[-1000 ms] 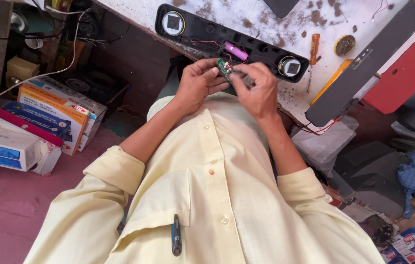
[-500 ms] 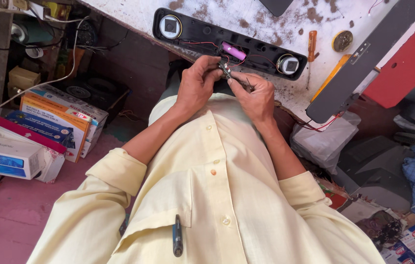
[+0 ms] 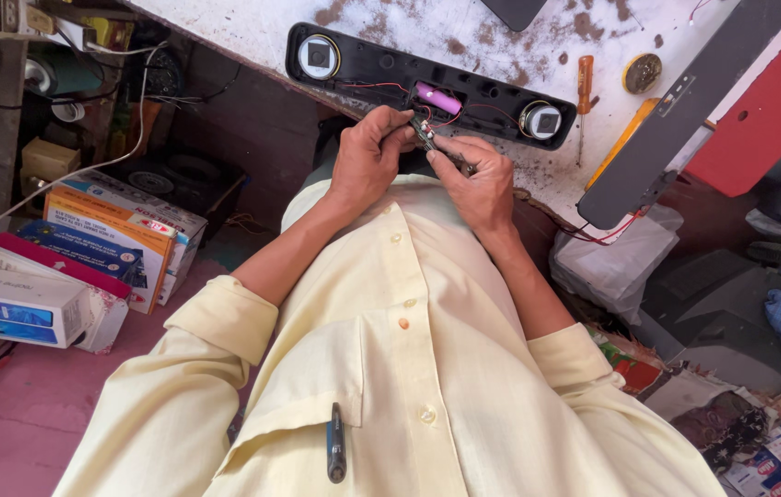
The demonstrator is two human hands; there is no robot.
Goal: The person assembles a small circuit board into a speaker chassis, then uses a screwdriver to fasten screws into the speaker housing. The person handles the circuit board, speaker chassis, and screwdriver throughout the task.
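Held between both hands: a small circuit board [image 3: 427, 138], pinched from the left by the fingertips of the left hand [image 3: 367, 156] and from the right by those of the right hand [image 3: 478, 179], both closed tight on it just above the chest of the pale yellow shirt [image 3: 409, 350]. Tied by thin red wires [image 3: 381, 86] to the open black speaker bar [image 3: 427, 85] just beyond, at the near edge of the stained white workbench [image 3: 501, 41], with a pink battery [image 3: 438, 98] at its middle and a round speaker [image 3: 319, 57] towards its left end. Further right, an orange-handled screwdriver [image 3: 584, 87] and a long black cover [image 3: 685, 110]; far left on the floor, stacked cardboard boxes [image 3: 87, 248].
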